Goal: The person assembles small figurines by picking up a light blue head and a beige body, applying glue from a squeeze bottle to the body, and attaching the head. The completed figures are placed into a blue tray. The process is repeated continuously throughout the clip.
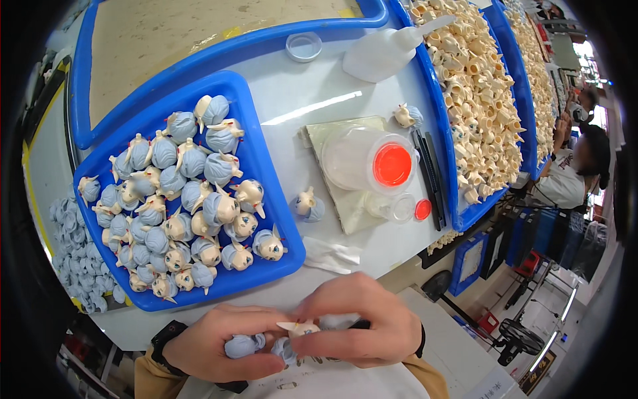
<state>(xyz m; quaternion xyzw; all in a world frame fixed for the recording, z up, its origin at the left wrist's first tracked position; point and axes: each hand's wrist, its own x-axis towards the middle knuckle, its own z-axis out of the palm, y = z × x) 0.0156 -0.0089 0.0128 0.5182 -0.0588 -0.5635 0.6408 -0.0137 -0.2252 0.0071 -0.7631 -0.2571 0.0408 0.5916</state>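
Note:
My left hand (206,342) is closed around a blue-grey doll hair piece (242,346), held low in front of my body. Beside it, my right hand (365,326) pinches a cream-coloured doll head (304,328) with a pointed ear and painted eyes. A second blue-grey hair piece (284,350) sits between the two hands, against the head; which fingers carry it is partly hidden. Just beyond my hands stands a blue tray (292,256) full of doll heads with blue-grey hair fitted. A crumpled white tissue (331,255) lies near my right hand.
Jars of red paint (392,165) stand on a pad, with dark pens (432,179) alongside. A white squeeze bottle (379,56) is farther back. Cream doll parts fill a blue bin (473,216) at right; loose hair pieces (80,256) lie left. Another person (571,173) sits far right.

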